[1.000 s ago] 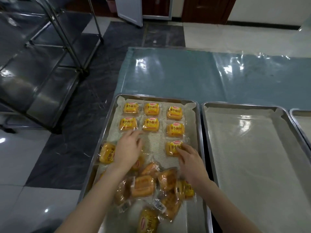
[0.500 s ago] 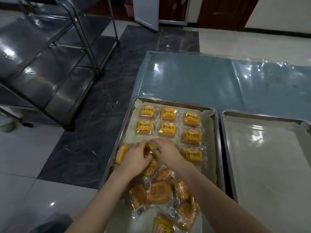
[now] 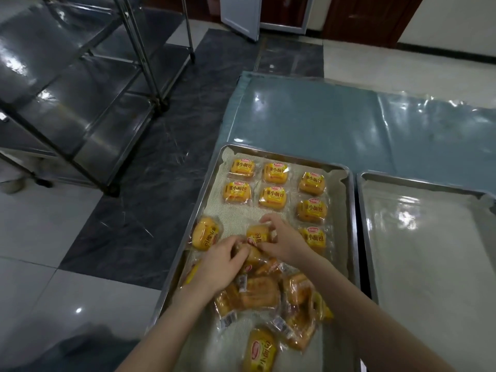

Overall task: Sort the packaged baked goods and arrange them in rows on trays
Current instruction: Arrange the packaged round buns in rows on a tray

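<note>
The blue-covered tabletop (image 3: 322,116) carried the lined tray (image 3: 352,224), with an empty tray (image 3: 429,264) just beside its right rim. At the lined tray's far end seven yellow bread packs (image 3: 272,197) lay in rows, a loose pile (image 3: 268,294) of packs crowded its near end, and a stray pack (image 3: 205,233) lay at its left rim. Over the lined tray's middle, the left hand (image 3: 220,264) had its fingers curled round the near end of a single pack (image 3: 257,233), while the fingers of the right hand (image 3: 281,242) pinched its far wrapper edge.
</note>
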`<state>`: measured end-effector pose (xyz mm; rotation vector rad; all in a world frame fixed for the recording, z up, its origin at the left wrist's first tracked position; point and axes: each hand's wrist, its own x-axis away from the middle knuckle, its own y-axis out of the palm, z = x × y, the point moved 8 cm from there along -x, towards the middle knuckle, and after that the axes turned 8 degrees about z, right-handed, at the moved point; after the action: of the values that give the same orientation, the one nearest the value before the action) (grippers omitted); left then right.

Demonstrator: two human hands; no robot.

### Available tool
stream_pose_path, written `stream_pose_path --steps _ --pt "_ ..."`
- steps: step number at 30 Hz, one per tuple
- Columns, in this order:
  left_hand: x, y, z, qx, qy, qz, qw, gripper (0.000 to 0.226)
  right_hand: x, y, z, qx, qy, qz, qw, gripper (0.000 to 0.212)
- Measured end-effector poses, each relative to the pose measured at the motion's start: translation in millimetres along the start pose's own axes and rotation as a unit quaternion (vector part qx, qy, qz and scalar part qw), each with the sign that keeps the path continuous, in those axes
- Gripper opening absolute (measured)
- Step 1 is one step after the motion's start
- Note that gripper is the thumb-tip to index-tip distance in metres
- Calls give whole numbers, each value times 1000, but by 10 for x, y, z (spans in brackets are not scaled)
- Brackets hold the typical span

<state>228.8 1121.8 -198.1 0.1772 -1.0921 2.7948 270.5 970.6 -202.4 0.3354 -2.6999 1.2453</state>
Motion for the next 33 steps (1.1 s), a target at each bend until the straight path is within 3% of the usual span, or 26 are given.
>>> stream_pose_path --steps 9,15,19,24,29,31,33 --pt "117 21 73 -57 1 -71 996 44 525 -98 103 -183 58 45 980 42" --pt "258 94 123 -52 0 -132 990 43 724 -145 218 -224 125 17 967 41" --pt "280 168 126 -46 -7 -170 984 60 779 -177 242 -280 147 41 948 45" --pt "83 87 212 32 -19 -60 998 66 701 -209 269 -394 181 118 893 48" --pt "-57 -22 197 116 -55 65 990 68 613 -192 207 -497 192 162 831 45" --pt "-112 -11 190 134 -61 79 986 58 554 -143 213 -476 199 152 843 36" --pt "-150 -14 159 149 -72 93 982 48 529 -152 244 -344 194 161 904 28"
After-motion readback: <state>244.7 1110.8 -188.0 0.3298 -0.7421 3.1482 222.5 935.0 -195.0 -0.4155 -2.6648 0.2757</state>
